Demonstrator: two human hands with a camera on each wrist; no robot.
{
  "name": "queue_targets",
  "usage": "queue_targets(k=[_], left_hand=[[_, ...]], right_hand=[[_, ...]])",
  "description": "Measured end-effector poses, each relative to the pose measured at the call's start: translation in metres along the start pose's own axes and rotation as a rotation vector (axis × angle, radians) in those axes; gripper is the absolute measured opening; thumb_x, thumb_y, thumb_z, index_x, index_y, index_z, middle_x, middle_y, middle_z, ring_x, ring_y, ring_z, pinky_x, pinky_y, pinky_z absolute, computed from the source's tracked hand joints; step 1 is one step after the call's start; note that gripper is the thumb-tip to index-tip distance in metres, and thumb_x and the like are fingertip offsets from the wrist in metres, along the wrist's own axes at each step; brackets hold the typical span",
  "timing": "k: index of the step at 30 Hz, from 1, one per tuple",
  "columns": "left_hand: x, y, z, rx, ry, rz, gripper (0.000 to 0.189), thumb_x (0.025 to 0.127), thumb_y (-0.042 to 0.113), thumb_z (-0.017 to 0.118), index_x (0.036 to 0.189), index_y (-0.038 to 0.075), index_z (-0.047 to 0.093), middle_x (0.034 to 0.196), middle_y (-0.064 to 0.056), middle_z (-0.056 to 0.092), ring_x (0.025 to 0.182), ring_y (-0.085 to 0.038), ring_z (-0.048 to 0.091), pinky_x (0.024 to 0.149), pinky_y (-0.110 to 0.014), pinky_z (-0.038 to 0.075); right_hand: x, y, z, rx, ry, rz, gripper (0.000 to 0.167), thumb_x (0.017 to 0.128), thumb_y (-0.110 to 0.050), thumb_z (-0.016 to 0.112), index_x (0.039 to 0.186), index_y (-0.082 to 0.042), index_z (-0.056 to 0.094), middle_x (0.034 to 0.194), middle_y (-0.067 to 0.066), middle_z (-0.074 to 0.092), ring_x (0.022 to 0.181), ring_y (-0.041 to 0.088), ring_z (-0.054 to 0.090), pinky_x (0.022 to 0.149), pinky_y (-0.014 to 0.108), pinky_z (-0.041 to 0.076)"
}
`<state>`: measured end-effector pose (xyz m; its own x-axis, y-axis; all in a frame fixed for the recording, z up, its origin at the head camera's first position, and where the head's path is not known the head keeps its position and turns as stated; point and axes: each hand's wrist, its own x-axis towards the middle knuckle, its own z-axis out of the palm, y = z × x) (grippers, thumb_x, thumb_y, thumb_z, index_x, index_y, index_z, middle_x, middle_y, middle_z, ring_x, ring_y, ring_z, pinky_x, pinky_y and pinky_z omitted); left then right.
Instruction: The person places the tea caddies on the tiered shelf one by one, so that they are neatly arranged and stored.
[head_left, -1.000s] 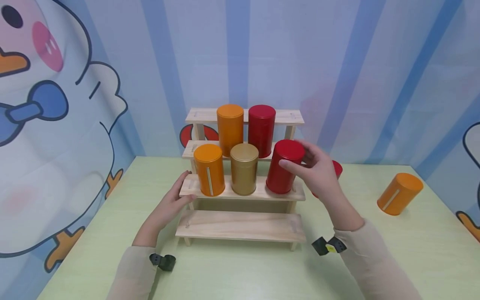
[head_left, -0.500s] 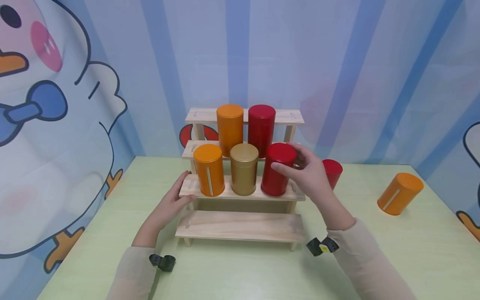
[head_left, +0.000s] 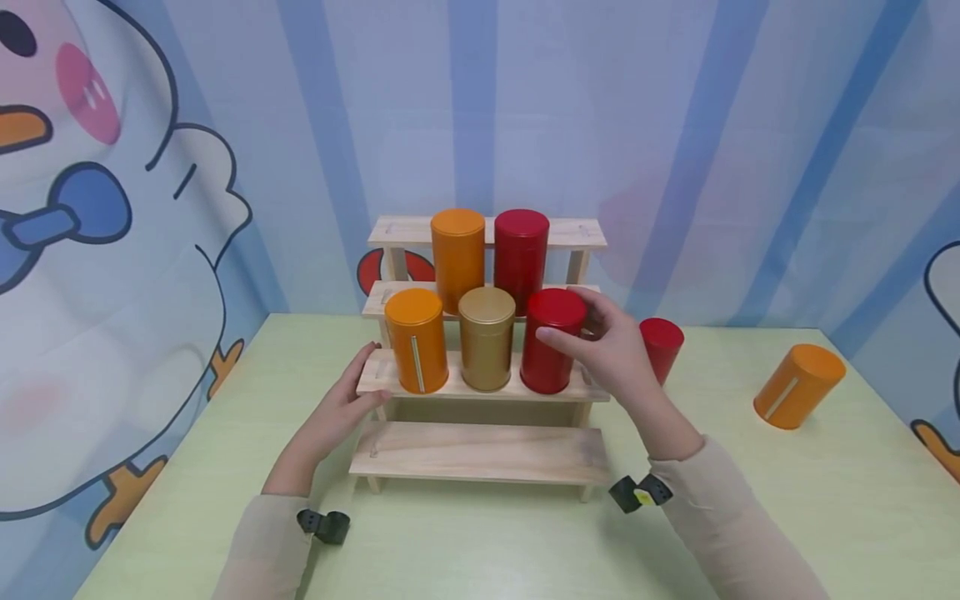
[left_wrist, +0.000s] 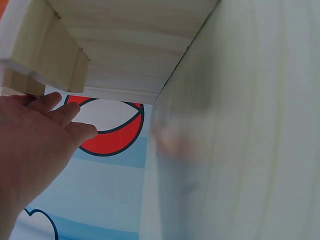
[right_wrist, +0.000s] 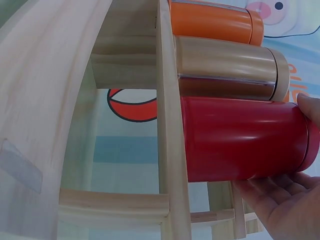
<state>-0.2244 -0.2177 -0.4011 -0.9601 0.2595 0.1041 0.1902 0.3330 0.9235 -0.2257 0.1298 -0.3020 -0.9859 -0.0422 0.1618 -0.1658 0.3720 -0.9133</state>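
On the third tier from the back of a wooden step rack (head_left: 480,450), my right hand (head_left: 611,346) grips a red tin (head_left: 551,342) near its lid, thumb in front and fingers behind. The red tin (right_wrist: 245,140) stands upright with its base on the board in the right wrist view. Left of it are a gold tin (head_left: 487,337) and an orange tin (head_left: 416,342). My left hand (head_left: 341,417) holds the left end of the same board, its thumb at the front edge. In the left wrist view, the fingers (left_wrist: 62,115) reach beside the rack's wooden support.
One tier higher stand another orange tin (head_left: 458,262) and a red tin (head_left: 521,258). Right of the rack, a red tin (head_left: 662,346) and an orange tin (head_left: 798,387) are on the pale table (head_left: 750,492). A printed blue curtain (head_left: 585,125) hangs behind.
My right hand has moved the red tin left and slightly down, closer to the gold tin, and the tin has straightened. The left hand keeps its place on the rack.
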Motion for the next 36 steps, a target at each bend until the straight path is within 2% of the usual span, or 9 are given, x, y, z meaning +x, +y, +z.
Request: queue_targets(k=[19,23,29,36], left_hand=[[-0.001,-0.001,-0.001,-0.016,0.002,-0.005,0.078,0.098,0.021,0.054,0.157,0.014,0.002,0.161,-0.015,0.009,0.144,-0.039,0.019,0.112,-0.056,0.025],[-0.001,-0.001,-0.001,-0.019,0.001,0.0,0.078,0.098,0.02,0.053,0.156,0.014,0.002,0.161,-0.015,0.009,0.144,-0.039,0.021,0.112,-0.056,0.025],[-0.002,0.0,-0.002,-0.014,0.002,0.005,0.078,0.098,0.019,0.053,0.156,0.013,0.002,0.161,-0.016,0.009,0.144,-0.04,0.021,0.112,-0.056,0.026],[0.0,-0.001,-0.001,-0.017,-0.008,0.011,0.078,0.098,0.021,0.054,0.156,0.013,0.002,0.161,-0.016,0.01,0.144,-0.04,0.021,0.112,-0.057,0.025]], right_hand=[[-0.002,-0.001,-0.004,-0.002,-0.018,-0.012,0.08,0.081,-0.032,0.077,0.149,-0.018,0.037,0.141,0.01,0.051,0.124,0.031,0.053,0.094,0.045,0.051],[-0.005,0.0,-0.014,0.026,-0.017,-0.048,0.08,0.083,-0.033,0.076,0.15,-0.018,0.036,0.144,0.008,0.049,0.126,0.03,0.052,0.096,0.044,0.05],[-0.01,0.004,-0.035,0.039,-0.005,-0.146,0.075,0.087,-0.029,0.072,0.151,-0.019,0.034,0.144,0.006,0.05,0.13,0.025,0.05,0.102,0.041,0.045],[-0.014,0.023,-0.071,-0.027,0.109,-0.261,0.066,0.091,-0.02,0.067,0.149,-0.013,0.037,0.141,0.013,0.051,0.126,0.018,0.052,0.096,0.018,0.046]])
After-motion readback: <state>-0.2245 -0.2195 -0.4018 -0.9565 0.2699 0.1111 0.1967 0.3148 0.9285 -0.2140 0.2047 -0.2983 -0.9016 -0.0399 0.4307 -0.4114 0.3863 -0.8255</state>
